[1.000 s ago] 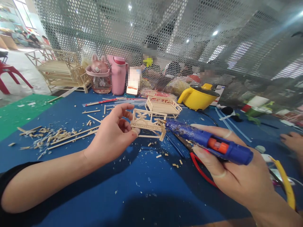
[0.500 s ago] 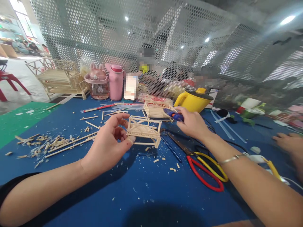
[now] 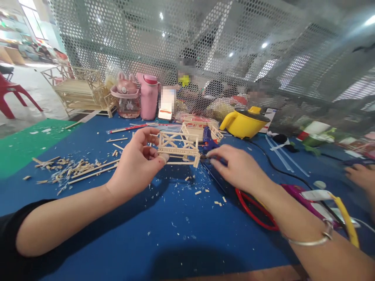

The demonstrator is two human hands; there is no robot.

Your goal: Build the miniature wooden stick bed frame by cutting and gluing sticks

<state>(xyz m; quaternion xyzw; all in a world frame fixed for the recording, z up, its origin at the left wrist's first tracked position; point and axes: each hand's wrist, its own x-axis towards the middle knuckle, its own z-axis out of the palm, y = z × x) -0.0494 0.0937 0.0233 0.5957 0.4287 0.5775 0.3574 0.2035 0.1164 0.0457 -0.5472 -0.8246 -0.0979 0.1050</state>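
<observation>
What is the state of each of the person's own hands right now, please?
Left hand: closed, holding the small wooden-stick frame.
Right hand: partly curled near the blue glue gun; whether it grips anything cannot be told.

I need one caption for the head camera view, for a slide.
The left hand holds a small stick frame above a blue table; the right hand is near a glue gun.

Blue glue gun (image 3: 207, 134) — now out of the right hand (image 3: 234, 166)
</observation>
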